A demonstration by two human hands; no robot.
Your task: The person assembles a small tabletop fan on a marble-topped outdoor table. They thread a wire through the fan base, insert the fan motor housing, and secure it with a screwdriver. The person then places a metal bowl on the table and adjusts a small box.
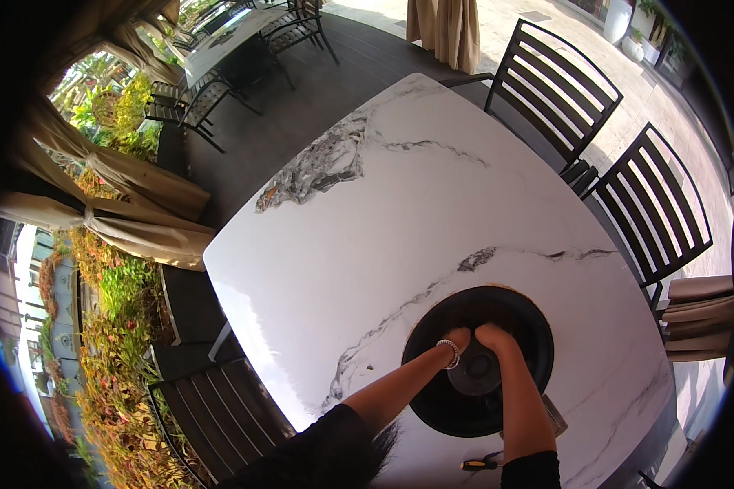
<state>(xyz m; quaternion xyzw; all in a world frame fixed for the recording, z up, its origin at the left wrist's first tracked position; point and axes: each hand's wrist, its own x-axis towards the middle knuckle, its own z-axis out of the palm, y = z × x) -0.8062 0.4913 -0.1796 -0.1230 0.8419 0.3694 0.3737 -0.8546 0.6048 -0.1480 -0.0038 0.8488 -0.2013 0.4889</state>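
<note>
A round black dish-shaped thing (435,405) with a raised disc (475,375) at its centre lies on the white marbled table (367,212). Both my arms reach over it. My left hand (458,337), a beaded bracelet at its wrist, is bunched against the dark far inner part. Close beside it, my right hand (493,333) is closed in the same area. My fingertips point away and are lost in the dark, so whatever they hold cannot be made out. Near my right forearm lie a tool with a yellow and black handle (477,465) and a small brownish flat block (555,416), partly covered by the arm.
Dark slatted chairs stand along the table's right side (554,94) (654,208) and at its lower left (220,420). Tied beige curtains (130,191) and plants (118,326) line the left. Another table (228,41) with chairs stands farther back.
</note>
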